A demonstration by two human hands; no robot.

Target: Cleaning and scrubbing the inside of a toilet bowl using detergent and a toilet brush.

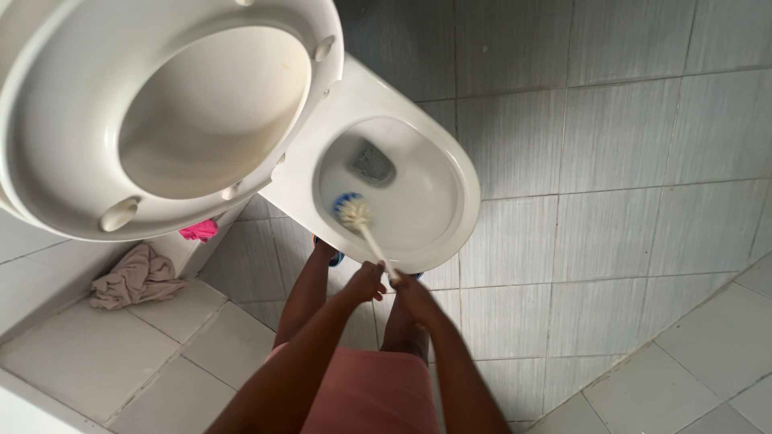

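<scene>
The person stands over a white toilet bowl [450,161] and looks down into it. Both hands are wrapped around the thin handle of a toilet brush [354,212]. The left hand [363,281] sits a little higher on the handle, and the right hand [412,296] grips just below it, so the 2 hands are close together, almost touching. The fingers are curled shut around the handle, not spread.

The brush head, with its blue and white bristles, is down inside the bowl, pressed on the near left wall, just below the rim. The dark drain hole [371,163] is a bit farther in. The seat and lid [161,120] are flipped up and fill the top left of the view.

To scrub well here, I think it helps to keep the bristles flat on the wall and go round and round, under the rim too. A firm grip with both hands should keep the brush from slipping. Slow strokes would likely stop water from splashing out onto the grey tile floor [627,241].

A crumpled tan cloth [137,277] and something pink [199,231] lie on the ledge to the left.
</scene>
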